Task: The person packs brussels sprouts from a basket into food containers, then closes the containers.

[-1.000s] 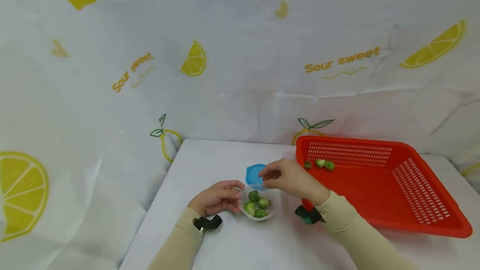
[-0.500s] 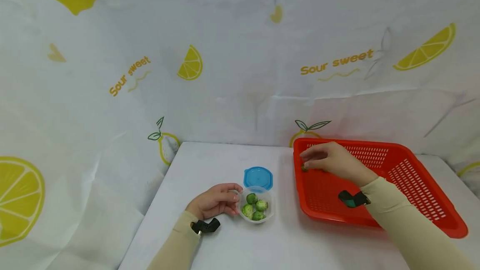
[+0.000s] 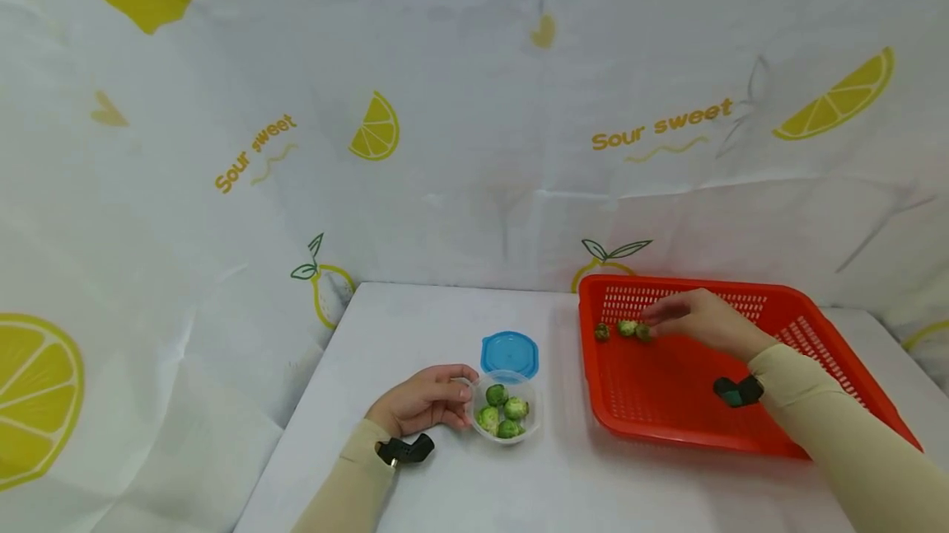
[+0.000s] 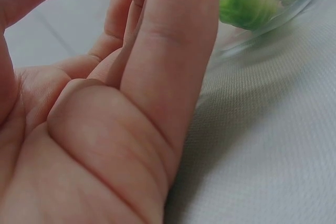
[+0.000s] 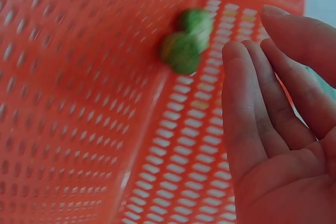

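Note:
In the head view, my left hand (image 3: 426, 398) holds the left side of a small clear plastic container (image 3: 535, 426), thumb at its rim. Several green Brussels sprouts (image 3: 508, 429) lie inside it. Part of the container (image 4: 247, 38) shows past my fingers in the left wrist view. My right hand (image 3: 704, 323) is over the red plastic basket (image 3: 667, 401), fingertips beside a Brussels sprout (image 3: 643, 333). A second sprout (image 3: 627, 328) touches that one, and a third sprout (image 3: 602, 332) sits apart to the left. The right wrist view shows nothing between my thumb and fingers (image 5: 241, 108).
A blue lid (image 3: 510, 352) lies flat on the white table (image 3: 415, 319), just behind the container. The basket's raised perforated walls stand on the right of the table. A white lemon-print sheet (image 3: 460, 187) hangs behind.
My right hand has moved from above the container rightward into the basket, then further right along the sprouts, uncovering two of them. My left hand has stayed at the container.

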Available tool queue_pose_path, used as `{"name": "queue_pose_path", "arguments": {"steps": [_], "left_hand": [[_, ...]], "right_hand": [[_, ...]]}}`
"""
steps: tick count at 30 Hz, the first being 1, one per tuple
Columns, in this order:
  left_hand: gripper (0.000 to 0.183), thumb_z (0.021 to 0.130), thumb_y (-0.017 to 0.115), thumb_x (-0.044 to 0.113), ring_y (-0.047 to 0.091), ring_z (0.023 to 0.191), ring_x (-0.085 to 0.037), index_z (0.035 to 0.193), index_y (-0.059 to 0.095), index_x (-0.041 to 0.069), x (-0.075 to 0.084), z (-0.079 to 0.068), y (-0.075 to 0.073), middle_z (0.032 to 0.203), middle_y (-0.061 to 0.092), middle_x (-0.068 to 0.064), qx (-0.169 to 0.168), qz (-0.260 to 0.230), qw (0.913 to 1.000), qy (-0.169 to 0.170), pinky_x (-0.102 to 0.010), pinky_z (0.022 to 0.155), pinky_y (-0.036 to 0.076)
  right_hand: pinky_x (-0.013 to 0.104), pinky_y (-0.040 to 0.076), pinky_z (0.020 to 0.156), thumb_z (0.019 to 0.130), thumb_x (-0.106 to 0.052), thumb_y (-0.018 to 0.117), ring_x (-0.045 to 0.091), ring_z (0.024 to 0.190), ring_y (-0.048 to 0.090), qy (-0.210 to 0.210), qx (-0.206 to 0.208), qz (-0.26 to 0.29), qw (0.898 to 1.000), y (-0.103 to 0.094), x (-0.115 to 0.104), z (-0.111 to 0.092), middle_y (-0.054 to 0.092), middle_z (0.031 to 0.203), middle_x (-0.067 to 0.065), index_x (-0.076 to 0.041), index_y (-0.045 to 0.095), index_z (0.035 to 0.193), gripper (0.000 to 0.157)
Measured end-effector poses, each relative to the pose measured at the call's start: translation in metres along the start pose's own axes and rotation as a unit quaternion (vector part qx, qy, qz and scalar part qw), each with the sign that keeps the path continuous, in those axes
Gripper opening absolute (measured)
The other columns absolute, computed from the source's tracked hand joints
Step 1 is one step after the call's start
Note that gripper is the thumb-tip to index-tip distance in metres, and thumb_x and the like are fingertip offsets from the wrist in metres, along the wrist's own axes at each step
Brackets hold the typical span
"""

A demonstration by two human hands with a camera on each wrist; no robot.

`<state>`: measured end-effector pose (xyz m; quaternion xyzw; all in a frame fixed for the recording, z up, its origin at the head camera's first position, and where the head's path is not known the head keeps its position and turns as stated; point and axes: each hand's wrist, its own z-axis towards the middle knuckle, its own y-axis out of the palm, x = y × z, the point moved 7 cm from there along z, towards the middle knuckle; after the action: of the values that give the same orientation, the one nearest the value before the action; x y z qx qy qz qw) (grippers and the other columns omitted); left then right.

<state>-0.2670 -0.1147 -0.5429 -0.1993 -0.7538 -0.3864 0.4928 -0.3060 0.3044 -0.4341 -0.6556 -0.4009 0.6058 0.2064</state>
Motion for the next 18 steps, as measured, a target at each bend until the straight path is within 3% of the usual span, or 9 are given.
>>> {"name": "queue_pose_path", "arguments": {"steps": [10,18], "left_hand": [[0.020,0.107,0.057,0.006,0.080,0.081,-0.013,0.126,0.057,0.013,0.001,0.001,0.001,0.087,0.072,0.004,-0.007,0.003,0.9999,0.012,-0.026,0.076,0.067],[0.020,0.108,0.058,0.009,0.080,0.081,-0.013,0.128,0.055,0.013,-0.002,0.001,-0.003,0.089,0.072,0.005,-0.002,-0.002,1.0000,-0.006,-0.025,0.077,0.066]], "right_hand": [[0.067,0.053,0.106,0.101,-0.026,0.077,0.038,0.119,0.068,0.031,0.000,-0.002,1.000,0.003,0.029,0.009,0.077,0.127,0.019,-0.001,0.074,0.131,0.040],[0.068,0.052,0.107,0.098,-0.026,0.080,0.041,0.120,0.067,0.034,0.003,-0.007,0.999,0.008,0.039,0.022,0.077,0.127,0.022,0.000,0.074,0.130,0.042]]}}
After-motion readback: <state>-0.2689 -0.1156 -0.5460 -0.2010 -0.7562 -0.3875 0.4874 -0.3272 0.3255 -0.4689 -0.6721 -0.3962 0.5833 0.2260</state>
